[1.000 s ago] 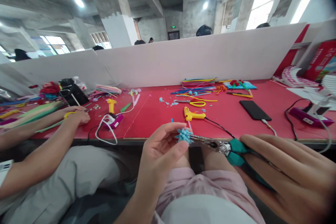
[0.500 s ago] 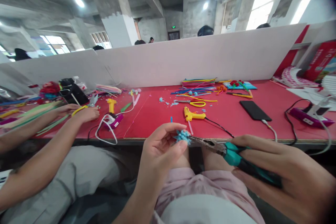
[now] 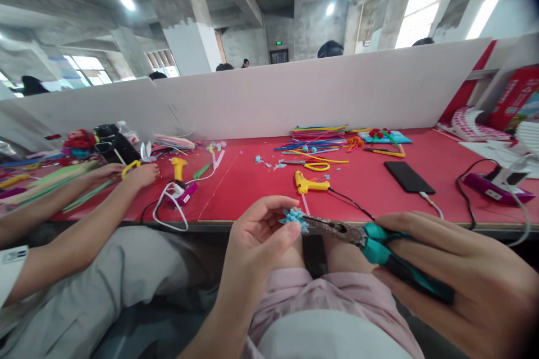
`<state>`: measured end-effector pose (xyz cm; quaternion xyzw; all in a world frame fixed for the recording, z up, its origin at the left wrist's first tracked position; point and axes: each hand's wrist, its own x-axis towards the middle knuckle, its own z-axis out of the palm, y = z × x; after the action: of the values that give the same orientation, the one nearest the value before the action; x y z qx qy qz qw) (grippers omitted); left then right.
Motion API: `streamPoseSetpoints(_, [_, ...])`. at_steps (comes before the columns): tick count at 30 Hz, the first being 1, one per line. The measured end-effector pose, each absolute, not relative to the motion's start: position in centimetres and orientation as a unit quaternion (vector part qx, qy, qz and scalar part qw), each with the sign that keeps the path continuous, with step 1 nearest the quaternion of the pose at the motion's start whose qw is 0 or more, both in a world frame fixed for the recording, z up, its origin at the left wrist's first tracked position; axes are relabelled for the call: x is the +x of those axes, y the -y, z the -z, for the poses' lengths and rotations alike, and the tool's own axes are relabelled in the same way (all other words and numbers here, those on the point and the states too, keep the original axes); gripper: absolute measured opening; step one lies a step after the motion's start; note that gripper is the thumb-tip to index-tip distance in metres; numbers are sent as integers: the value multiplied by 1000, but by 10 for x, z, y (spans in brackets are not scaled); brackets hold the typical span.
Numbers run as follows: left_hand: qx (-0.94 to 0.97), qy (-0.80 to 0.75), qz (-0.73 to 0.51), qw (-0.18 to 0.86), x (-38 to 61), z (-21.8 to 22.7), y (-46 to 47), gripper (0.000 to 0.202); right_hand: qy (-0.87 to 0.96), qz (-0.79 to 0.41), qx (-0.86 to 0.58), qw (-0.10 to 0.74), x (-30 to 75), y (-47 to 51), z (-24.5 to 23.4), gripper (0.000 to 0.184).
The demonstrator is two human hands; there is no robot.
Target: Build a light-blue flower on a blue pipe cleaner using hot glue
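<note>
My left hand (image 3: 256, 238) pinches a small spiky light-blue pipe-cleaner ball (image 3: 293, 217) between thumb and fingers, just below the front edge of the red table (image 3: 370, 190). My right hand (image 3: 455, 275) is wrapped round the teal handles of long-nose pliers (image 3: 357, 234). The metal jaws of the pliers reach left and touch the blue ball. Both hands hover above my lap.
On the table lie a yellow glue gun (image 3: 309, 184), yellow-handled scissors (image 3: 311, 165), a pile of coloured pipe cleaners (image 3: 315, 137), a black phone (image 3: 408, 176) on a cable and a purple power strip (image 3: 497, 188). At the left a co-worker's hand (image 3: 141, 175) holds scissors.
My right fingers have closed round the plier handles and the jaws shifted slightly on the blue ball. The co-worker's hand at the left has moved right and lifted its scissors.
</note>
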<state>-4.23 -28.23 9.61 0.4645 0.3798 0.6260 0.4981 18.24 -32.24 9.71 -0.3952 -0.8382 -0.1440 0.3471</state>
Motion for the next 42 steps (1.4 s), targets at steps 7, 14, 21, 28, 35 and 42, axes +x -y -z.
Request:
streamPoseSetpoints(7, [470,-378,-619,504,-43,-97,282,15,853,194,-385,295,185,321,-94,11])
streamPoseSetpoints(14, [470,-378,-592,534,-47,-97,279,15,848,261,-361,288,183,323,-95,11])
streamPoseSetpoints(21, [464,-377,-588,544,-47,-98,281,14,833,348,-343,261,182,327,-90,14])
streamPoseSetpoints(28, [455,-383,-589,548,-46,-98,282,13,838,354,-342,236,185,329,-87,21])
streamPoseSetpoints(35, [443,-352,-616,549,-48,-98,282,17,832,282,-393,271,190,328,-93,15])
streamPoseSetpoints(42, [456,-330,-624,541,-46,-96,282,18,854,237,-369,281,194,326,-84,7])
